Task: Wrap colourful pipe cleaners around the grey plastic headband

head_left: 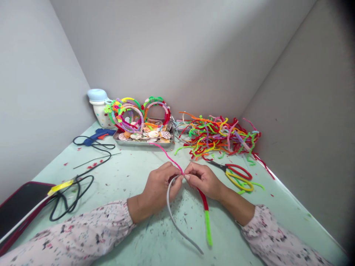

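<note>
My left hand [159, 186] and my right hand [203, 181] meet at the middle of the pale green table [133, 170], both closed in a pinch. Between them runs a grey headband [177, 225], partly wrapped in red and green pipe cleaner [207, 221]. A pink pipe cleaner [169, 155] trails away from the pinch toward the tray. My left fingers curl round the grey bare end; my right fingers grip the wrapped side and the pink strand.
A metal tray [144, 142] of shells and finished wrapped headbands [138, 112] stands at the back. A heap of coloured pipe cleaners [219, 135] lies back right, red-and-yellow scissors [235, 173] beside it. A blue glue gun [97, 136], black cord [72, 192], dark tablet [19, 207] at left.
</note>
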